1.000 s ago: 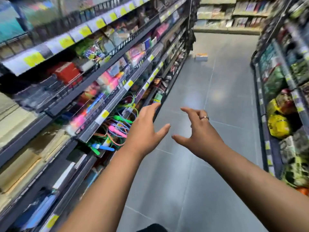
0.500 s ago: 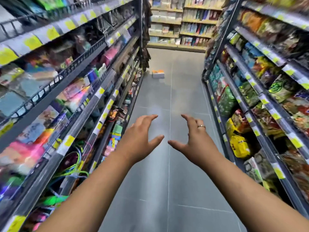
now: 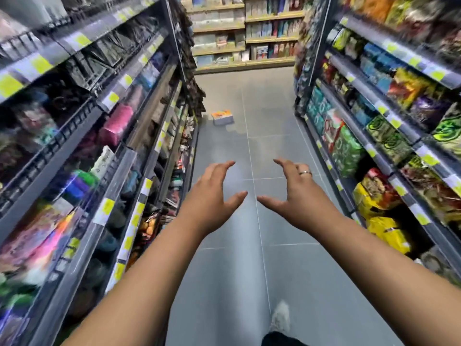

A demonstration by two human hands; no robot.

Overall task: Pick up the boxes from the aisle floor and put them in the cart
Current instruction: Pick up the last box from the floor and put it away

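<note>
Nearer now than a second ago, the box (image 3: 222, 117) lies on the aisle floor (image 3: 249, 245) beside the left shelving, well ahead of the left hand (image 3: 210, 196) and right hand (image 3: 295, 193), both empty with fingers spread, seemingly readied for a two-handed grasp.

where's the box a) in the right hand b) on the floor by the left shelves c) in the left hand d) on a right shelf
b: the box lies on the floor close to the left shelves, far ahead of the left hand and right hand, which hold nothing.
</note>
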